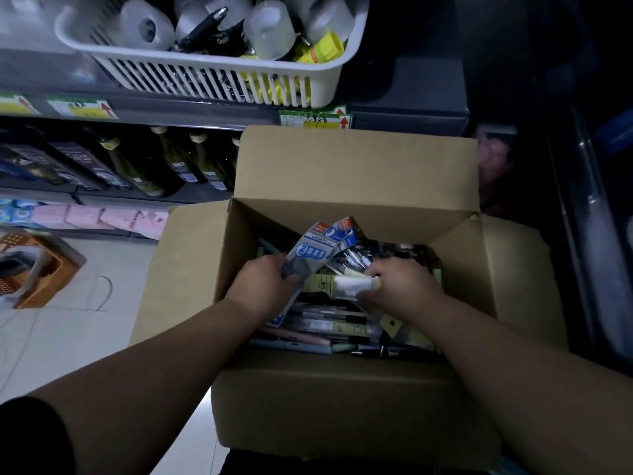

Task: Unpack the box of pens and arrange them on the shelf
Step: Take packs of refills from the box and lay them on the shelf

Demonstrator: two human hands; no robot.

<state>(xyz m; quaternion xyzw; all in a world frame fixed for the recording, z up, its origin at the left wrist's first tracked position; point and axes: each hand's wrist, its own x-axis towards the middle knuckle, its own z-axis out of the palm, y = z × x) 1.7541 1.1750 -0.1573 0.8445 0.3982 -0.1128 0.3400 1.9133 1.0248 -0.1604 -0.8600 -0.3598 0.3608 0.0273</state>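
Inside the open cardboard box, left hand grips a blue-and-white pen pack; right hand pinches a pale yellow-white pack.

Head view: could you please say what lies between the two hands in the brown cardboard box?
A pale yellow printed card lies between the left hand and right hand, per the head view.

The box is showing matt brown cardboard; the basket is gleaming as smooth white slatted plastic; glossy pen packs are shining.
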